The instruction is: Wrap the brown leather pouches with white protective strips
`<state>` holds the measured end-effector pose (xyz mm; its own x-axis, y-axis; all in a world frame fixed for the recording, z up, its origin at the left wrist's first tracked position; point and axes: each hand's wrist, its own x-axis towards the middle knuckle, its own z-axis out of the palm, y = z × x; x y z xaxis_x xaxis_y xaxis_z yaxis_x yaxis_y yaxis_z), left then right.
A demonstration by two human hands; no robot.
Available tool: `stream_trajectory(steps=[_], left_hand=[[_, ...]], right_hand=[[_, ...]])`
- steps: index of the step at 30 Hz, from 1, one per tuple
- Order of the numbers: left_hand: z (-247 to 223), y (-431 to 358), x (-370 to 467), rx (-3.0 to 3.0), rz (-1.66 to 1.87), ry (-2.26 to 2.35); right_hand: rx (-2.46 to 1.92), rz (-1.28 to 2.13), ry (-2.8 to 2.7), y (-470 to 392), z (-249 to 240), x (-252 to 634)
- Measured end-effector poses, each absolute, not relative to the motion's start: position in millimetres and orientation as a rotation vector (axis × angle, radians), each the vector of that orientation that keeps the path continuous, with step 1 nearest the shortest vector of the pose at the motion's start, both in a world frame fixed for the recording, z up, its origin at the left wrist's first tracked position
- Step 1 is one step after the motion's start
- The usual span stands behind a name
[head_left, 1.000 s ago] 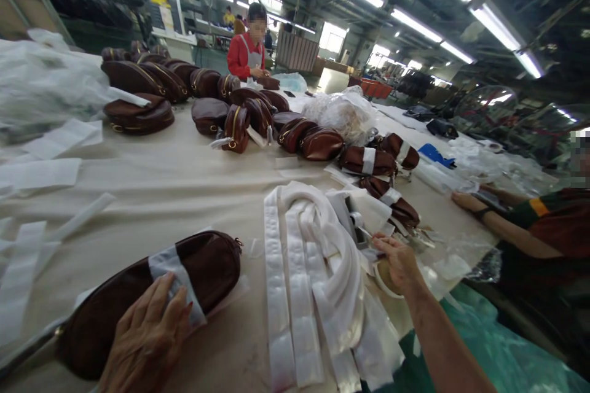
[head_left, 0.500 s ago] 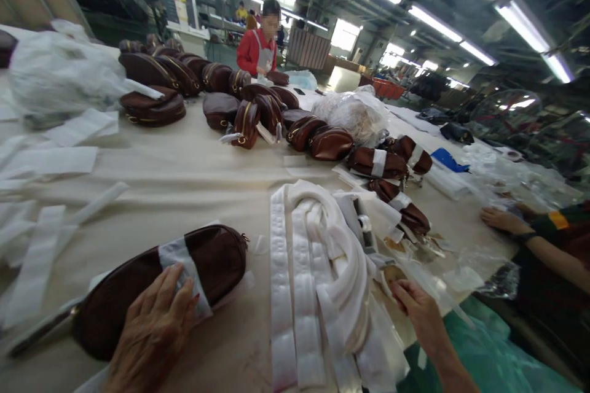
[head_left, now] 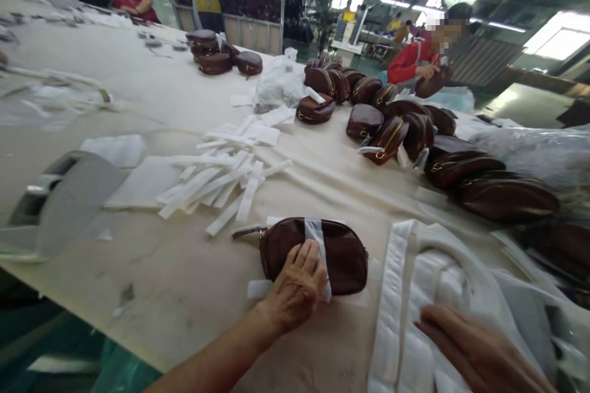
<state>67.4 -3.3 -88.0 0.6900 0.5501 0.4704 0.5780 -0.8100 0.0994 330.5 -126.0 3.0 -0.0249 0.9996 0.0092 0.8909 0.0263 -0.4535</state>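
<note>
On the table lies a small dark brown bag (head_left: 343, 258) with a rounded outline, a zipper-pull strap at its left end and a white wrapping strip (head_left: 314, 230) around its middle. My left hand (head_left: 297, 282) rests on the bag, its fingers laid flat over the strip. To the right, my right hand (head_left: 474, 344) hovers over a bundle of long white foam strips (head_left: 391, 295). Motion blurs its fingers, and whether anything small is between them I cannot make out.
Short white strips (head_left: 230, 178) lie scattered beyond the bag. Several finished-looking brown bags (head_left: 387, 138) stand behind, beside clear plastic wrapping (head_left: 544, 153). A grey tape dispenser (head_left: 69, 202) sits at the left edge. A person in red (head_left: 405, 64) holds a brown bag across the table.
My view has swung left. My right hand has left the cluttered spot beyond the strip bundle and moved in toward the bag. My left hand stays on the bag.
</note>
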Motion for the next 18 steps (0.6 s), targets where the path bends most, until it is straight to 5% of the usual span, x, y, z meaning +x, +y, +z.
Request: stream_trajectory(steps=[8, 18], left_hand=[[-92, -4, 63, -2.941, -0.623, -0.984], [-88, -2, 61, -3.03, -0.59, -0.968]], right_hand=[[-1.581, 0.499, -2.895, 55, 17, 240], [-1.634, 0.808, -3.056, 104, 2, 221]])
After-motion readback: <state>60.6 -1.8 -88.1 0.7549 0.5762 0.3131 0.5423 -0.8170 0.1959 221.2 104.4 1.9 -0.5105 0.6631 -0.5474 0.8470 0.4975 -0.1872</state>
